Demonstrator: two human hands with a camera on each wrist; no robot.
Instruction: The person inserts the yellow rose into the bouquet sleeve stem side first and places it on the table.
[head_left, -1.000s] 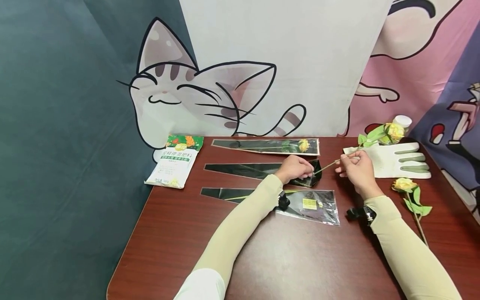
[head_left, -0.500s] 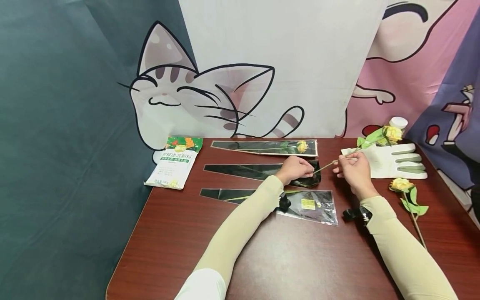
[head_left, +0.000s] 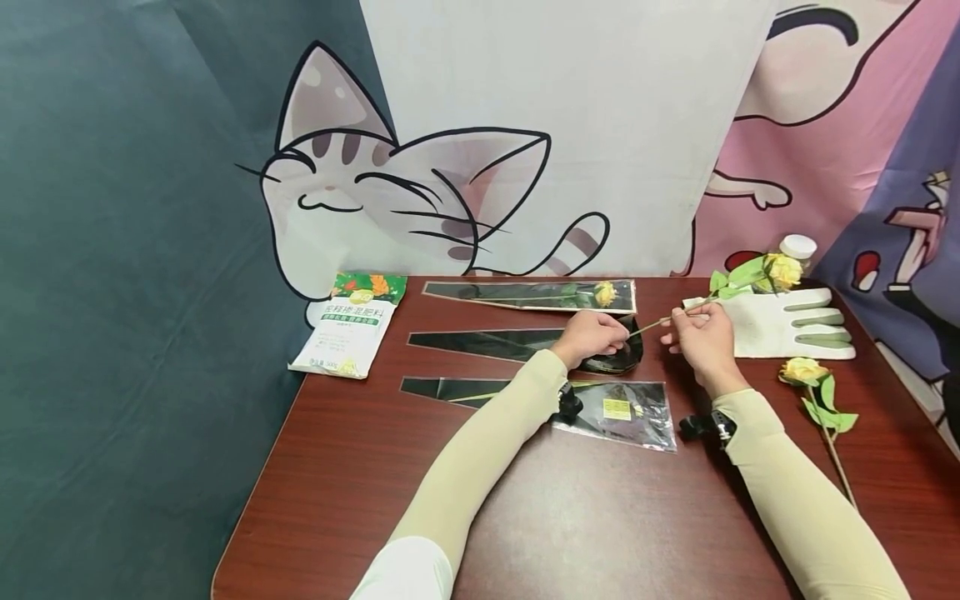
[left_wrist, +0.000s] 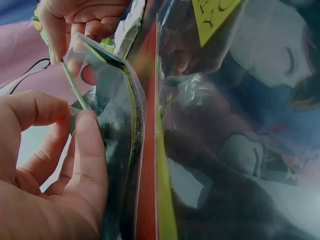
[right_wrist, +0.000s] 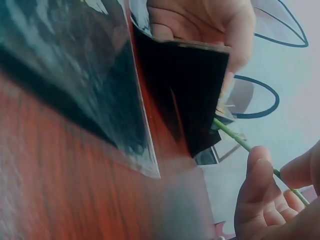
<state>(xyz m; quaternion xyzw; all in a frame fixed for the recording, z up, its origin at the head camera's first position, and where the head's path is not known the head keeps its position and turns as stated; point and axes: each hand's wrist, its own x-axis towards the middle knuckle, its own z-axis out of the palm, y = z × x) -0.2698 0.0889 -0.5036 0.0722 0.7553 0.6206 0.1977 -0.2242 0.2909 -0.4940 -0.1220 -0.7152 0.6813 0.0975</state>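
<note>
My right hand (head_left: 703, 340) pinches the thin green stem (right_wrist: 235, 136) of a yellow artificial-looking rose (head_left: 783, 272), its bloom pointing to the back right. The stem's lower end reaches the mouth of a black, tapered flower sleeve (head_left: 480, 342), the middle one of three on the table. Thumb and forefinger of my left hand (head_left: 592, 337) pinch the clear film at that mouth, as the left wrist view shows, right by the stem (left_wrist: 76, 90). The sleeve's mouth gapes in the right wrist view. How far inside the stem's tip lies is hidden.
Behind lies a sleeve with a yellow rose (head_left: 605, 292) inside; in front lies a flat sleeve (head_left: 652, 412) with a yellow label. A white glove (head_left: 787, 325), a white-capped bottle (head_left: 798, 247) and a loose rose (head_left: 804, 370) are on the right, a fertilizer bag (head_left: 348, 329) on the left.
My right hand has moved slightly left with the rose, bringing the stem closer to the sleeve's mouth. My left hand has stayed at the sleeve.
</note>
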